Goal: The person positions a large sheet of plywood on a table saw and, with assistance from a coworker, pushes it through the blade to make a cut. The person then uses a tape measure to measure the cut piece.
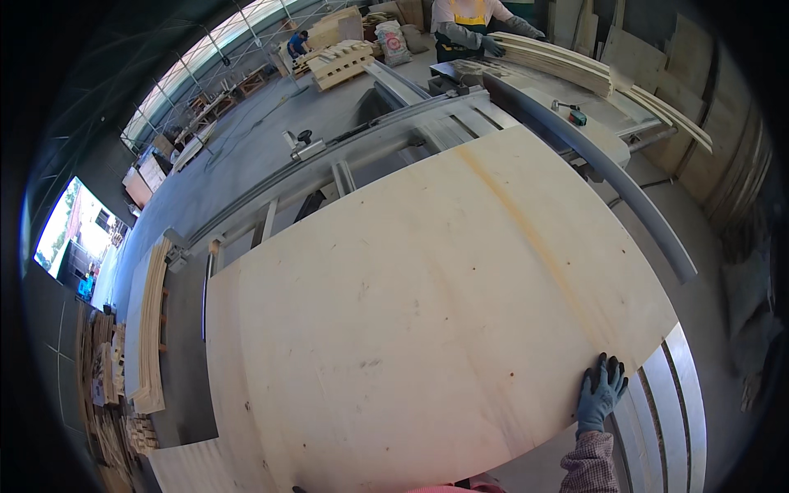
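A large pale plywood sheet (394, 312) with a yellowish streak and small knots lies across the metal bed of a sliding table saw (485, 111). My right hand (602, 394), in a blue-grey glove with dark fingertips, rests on the sheet near its right corner. Its fingers are stretched out and hold nothing. Beside that hand, slatted silver table strips (678, 394) stick out from under the sheet. Of my left hand (298, 490) only a dark glove tip shows at the sheet's lower edge; the rest is out of the picture.
A co-worker (468, 33) in yellow overalls handles a stack of long boards (559, 66) across the saw. A green hand tool (578, 117) lies on the machine. A curved-looking grey rail (608, 172) runs along the right. Stacked panels (148, 337) stand at left; a pallet (341, 66) sits farther back.
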Action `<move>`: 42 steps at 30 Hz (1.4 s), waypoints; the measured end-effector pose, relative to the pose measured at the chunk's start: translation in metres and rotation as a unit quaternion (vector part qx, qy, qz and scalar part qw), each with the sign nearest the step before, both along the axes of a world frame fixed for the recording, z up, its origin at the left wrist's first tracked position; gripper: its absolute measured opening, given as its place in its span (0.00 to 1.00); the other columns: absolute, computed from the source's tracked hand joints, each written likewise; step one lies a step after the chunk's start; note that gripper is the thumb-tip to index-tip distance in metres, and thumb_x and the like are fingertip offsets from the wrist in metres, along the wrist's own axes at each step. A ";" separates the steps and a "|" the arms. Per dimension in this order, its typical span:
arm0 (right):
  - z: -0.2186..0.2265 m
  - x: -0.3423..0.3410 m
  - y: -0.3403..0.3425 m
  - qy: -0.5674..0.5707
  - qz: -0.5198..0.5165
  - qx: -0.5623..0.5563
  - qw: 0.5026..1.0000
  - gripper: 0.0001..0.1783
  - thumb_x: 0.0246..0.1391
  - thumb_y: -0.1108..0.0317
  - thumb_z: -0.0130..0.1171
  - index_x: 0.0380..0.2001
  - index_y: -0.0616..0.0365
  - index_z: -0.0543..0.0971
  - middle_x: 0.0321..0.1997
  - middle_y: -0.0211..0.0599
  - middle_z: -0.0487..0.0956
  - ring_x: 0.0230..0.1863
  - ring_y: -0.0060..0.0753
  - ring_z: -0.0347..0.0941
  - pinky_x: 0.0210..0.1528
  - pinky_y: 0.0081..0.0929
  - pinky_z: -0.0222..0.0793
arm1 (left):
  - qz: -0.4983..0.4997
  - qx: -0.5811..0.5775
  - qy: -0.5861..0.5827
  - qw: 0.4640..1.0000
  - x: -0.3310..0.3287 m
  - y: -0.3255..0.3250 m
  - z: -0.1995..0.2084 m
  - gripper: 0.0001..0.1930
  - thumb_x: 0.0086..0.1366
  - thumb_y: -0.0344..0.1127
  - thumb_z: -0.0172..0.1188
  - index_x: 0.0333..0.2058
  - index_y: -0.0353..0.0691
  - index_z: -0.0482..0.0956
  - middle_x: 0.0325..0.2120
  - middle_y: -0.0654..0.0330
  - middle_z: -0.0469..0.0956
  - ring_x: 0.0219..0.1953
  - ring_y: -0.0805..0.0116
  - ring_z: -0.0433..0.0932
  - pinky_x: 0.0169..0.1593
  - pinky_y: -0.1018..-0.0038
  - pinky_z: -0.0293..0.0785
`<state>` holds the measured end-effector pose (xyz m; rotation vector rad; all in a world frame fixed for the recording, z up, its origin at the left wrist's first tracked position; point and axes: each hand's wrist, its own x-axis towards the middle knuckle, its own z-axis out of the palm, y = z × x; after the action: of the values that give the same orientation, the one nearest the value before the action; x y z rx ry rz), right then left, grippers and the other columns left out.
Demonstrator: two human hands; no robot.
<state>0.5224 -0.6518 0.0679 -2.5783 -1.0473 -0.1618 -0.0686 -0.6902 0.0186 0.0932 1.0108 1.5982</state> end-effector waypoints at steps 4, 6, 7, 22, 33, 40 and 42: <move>0.006 0.019 0.001 -0.005 -0.016 -0.018 1.000 0.29 0.49 0.58 0.55 0.57 0.40 0.65 0.63 0.38 0.59 0.66 0.42 0.48 0.66 0.44 0.37 | -0.007 0.002 -0.011 1.000 0.009 -0.016 -0.004 0.46 0.49 0.77 0.38 0.59 0.48 0.58 0.57 0.58 0.61 0.57 0.53 0.60 0.57 0.50 0.57; 0.006 0.027 0.005 -0.011 -0.027 -0.019 0.999 0.29 0.50 0.58 0.55 0.57 0.39 0.65 0.63 0.38 0.59 0.66 0.43 0.48 0.66 0.44 0.37 | -0.011 0.003 -0.021 1.000 0.012 -0.025 -0.006 0.47 0.49 0.77 0.38 0.59 0.48 0.58 0.57 0.58 0.61 0.57 0.53 0.60 0.57 0.50 0.58; 0.015 0.028 0.010 0.008 -0.034 -0.034 0.999 0.29 0.51 0.57 0.54 0.58 0.40 0.64 0.64 0.39 0.57 0.66 0.44 0.47 0.66 0.43 0.37 | -0.013 0.002 -0.025 1.000 0.014 -0.026 -0.006 0.47 0.49 0.77 0.38 0.59 0.48 0.58 0.57 0.58 0.61 0.57 0.53 0.60 0.57 0.50 0.58; -0.018 0.010 0.046 0.036 -0.025 0.090 0.995 0.25 0.48 0.61 0.54 0.53 0.36 0.71 0.65 0.32 0.58 0.67 0.41 0.46 0.66 0.50 0.29 | -0.015 -0.004 -0.069 0.997 0.047 -0.009 -0.003 0.47 0.49 0.78 0.36 0.58 0.48 0.59 0.57 0.57 0.62 0.57 0.52 0.60 0.57 0.49 0.58; -0.003 0.005 0.068 0.020 -0.032 0.068 0.997 0.23 0.50 0.61 0.53 0.53 0.36 0.71 0.65 0.33 0.58 0.67 0.41 0.46 0.66 0.52 0.29 | 0.050 -0.108 -0.068 0.991 0.057 0.029 0.020 0.44 0.50 0.76 0.41 0.57 0.49 0.60 0.55 0.58 0.64 0.55 0.53 0.63 0.56 0.49 0.60; -0.001 0.007 0.083 0.029 -0.025 0.046 0.998 0.23 0.51 0.59 0.51 0.53 0.36 0.70 0.65 0.31 0.57 0.68 0.41 0.44 0.65 0.55 0.29 | 0.060 -0.090 -0.044 0.993 0.064 0.042 0.020 0.43 0.52 0.75 0.40 0.57 0.49 0.60 0.55 0.58 0.65 0.55 0.52 0.64 0.56 0.50 0.61; 0.001 0.006 0.084 0.029 -0.029 0.032 0.999 0.23 0.51 0.59 0.51 0.54 0.36 0.70 0.65 0.31 0.57 0.68 0.41 0.43 0.64 0.56 0.29 | 0.055 -0.070 -0.035 0.995 0.061 0.043 0.013 0.42 0.53 0.74 0.39 0.57 0.49 0.60 0.54 0.58 0.65 0.55 0.52 0.64 0.56 0.50 0.61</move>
<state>0.5285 -0.5674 0.0692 -2.5413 -0.9336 -0.1329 -0.0079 -0.6468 0.0311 -0.1155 1.0855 1.6141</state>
